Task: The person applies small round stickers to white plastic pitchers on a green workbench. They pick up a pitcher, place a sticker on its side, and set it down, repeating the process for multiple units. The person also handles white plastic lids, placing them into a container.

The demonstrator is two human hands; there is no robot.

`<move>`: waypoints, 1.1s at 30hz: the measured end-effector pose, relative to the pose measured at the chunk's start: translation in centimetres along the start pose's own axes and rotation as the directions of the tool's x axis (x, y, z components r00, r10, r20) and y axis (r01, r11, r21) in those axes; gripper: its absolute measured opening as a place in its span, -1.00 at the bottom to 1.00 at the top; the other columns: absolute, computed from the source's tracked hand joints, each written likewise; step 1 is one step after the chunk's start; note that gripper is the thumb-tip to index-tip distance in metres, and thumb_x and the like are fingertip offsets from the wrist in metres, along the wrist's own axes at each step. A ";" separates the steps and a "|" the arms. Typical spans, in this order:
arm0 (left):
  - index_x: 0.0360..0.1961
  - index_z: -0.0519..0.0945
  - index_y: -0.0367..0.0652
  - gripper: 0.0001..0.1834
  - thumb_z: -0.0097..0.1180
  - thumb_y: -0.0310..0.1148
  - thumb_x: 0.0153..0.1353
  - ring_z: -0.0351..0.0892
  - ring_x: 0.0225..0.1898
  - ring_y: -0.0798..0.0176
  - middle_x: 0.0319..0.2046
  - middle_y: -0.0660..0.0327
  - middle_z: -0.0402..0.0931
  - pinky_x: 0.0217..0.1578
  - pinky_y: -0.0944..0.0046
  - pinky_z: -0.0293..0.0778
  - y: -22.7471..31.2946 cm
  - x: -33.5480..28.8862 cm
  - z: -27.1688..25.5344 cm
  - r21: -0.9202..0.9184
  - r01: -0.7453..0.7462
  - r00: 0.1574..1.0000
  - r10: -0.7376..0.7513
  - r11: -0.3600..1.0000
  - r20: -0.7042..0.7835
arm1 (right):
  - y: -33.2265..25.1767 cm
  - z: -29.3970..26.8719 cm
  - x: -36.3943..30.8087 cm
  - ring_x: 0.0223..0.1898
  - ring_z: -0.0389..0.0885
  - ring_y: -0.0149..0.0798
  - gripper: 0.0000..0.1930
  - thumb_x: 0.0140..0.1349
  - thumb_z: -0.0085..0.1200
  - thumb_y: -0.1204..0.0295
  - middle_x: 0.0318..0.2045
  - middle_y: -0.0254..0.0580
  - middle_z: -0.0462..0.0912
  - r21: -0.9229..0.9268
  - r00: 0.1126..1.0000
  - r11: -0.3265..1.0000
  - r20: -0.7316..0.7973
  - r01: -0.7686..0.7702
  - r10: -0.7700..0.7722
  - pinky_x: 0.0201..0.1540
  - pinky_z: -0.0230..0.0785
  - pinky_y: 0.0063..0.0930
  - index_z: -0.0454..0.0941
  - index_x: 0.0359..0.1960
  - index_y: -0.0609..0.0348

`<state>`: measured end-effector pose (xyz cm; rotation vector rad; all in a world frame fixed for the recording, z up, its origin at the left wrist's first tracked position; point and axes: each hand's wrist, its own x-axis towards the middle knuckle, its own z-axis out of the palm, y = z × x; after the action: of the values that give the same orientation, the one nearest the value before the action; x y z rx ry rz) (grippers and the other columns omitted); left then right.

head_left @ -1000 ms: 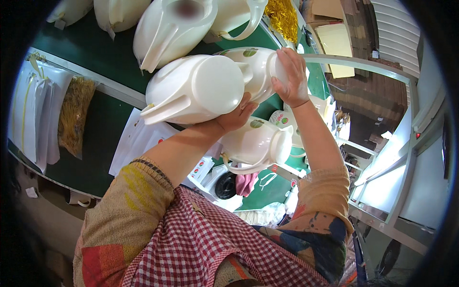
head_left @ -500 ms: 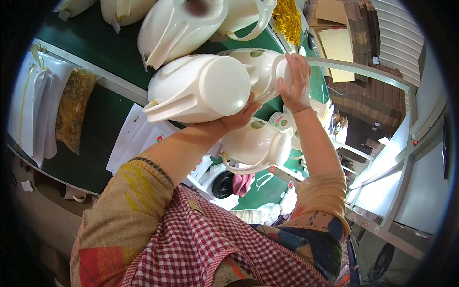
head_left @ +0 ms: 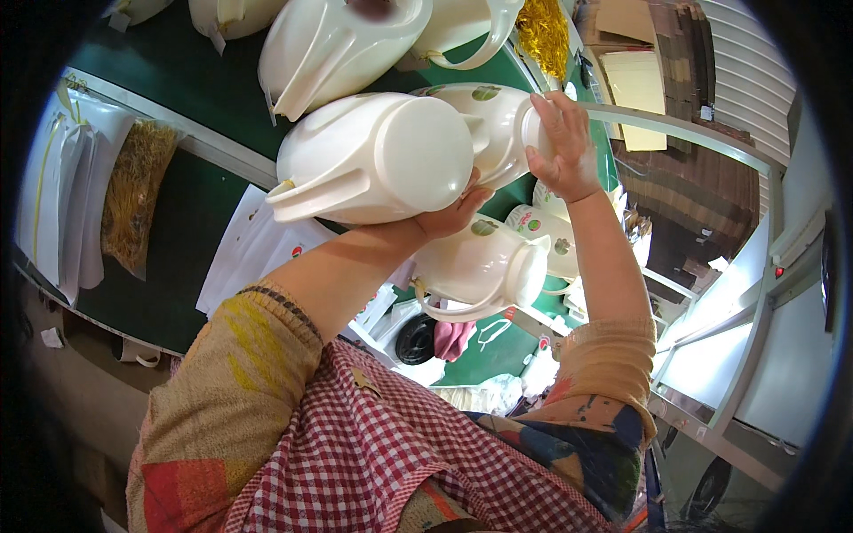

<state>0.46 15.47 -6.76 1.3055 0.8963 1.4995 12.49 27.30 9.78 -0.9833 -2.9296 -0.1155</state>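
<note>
A large white plastic jug [head_left: 338, 151] lies tilted, its round base turned toward me and its handle pointing to the lower left. My left hand [head_left: 453, 213] is closed on it, gripping under the base edge; part of the fingers is hidden. Just beyond lies a second white jug [head_left: 498, 115] with a green printed motif, partly covered by the first. At its lid end is my right hand [head_left: 569, 151], thumb and fingers around the lid. Below my left hand stands another white jug [head_left: 475, 266] with a handle and spout.
More white jugs [head_left: 346, 53] crowd the far side of the green table [head_left: 222, 98]. White paper sheets [head_left: 253, 244] and bags of golden strands [head_left: 133, 195] lie at left. Near my apron are a black round part [head_left: 415, 339] and a pink cloth [head_left: 453, 340]. Cardboard stacks [head_left: 702, 195] stand at right.
My right hand has shifted slightly right and its fingers are more spread around the lid. My left hand keeps its grip on the jug. The whole view has moved a little.
</note>
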 end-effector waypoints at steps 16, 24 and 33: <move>-0.45 0.39 -0.19 -0.69 0.05 -0.18 0.30 0.25 -0.65 0.13 -0.68 0.07 0.34 -0.54 0.14 0.25 0.3 0.1 0.1 0.017 -0.010 1.000 0.011 1.000 -0.022 | 0.1 0.4 -1.0 0.09 0.37 0.08 -0.36 0.01 0.19 0.11 0.15 -0.10 0.34 -0.056 0.999 0.998 0.013 -0.029 0.030 -0.02 0.46 -0.08 0.41 0.21 -0.19; -0.42 0.41 -0.22 -0.70 0.04 -0.19 0.30 0.35 -0.63 0.08 -0.65 0.02 0.41 -0.51 0.10 0.29 0.7 0.1 0.1 -0.013 -0.020 0.999 0.020 1.000 -0.036 | 0.7 0.7 -1.0 0.14 0.31 0.06 -0.33 -0.04 0.23 0.10 0.16 -0.12 0.33 -0.053 0.998 0.998 0.060 0.017 -0.013 0.11 0.35 -0.09 0.39 0.20 -0.19; -0.33 0.49 -0.30 -0.70 0.06 -0.21 0.30 0.50 -0.53 0.07 -0.57 0.00 0.51 -0.44 0.15 0.40 0.5 0.0 0.2 0.071 0.058 0.998 -0.061 0.996 0.035 | 0.1 0.1 -2.3 0.15 0.35 0.12 -0.40 0.30 -0.13 -0.11 0.12 0.10 0.41 0.115 0.893 0.885 0.076 -0.450 0.444 0.14 0.28 -0.07 0.35 0.25 -0.04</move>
<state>0.61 15.26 -6.23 1.3417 0.9626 1.4045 14.38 25.96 9.55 -1.6213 -2.6166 0.1186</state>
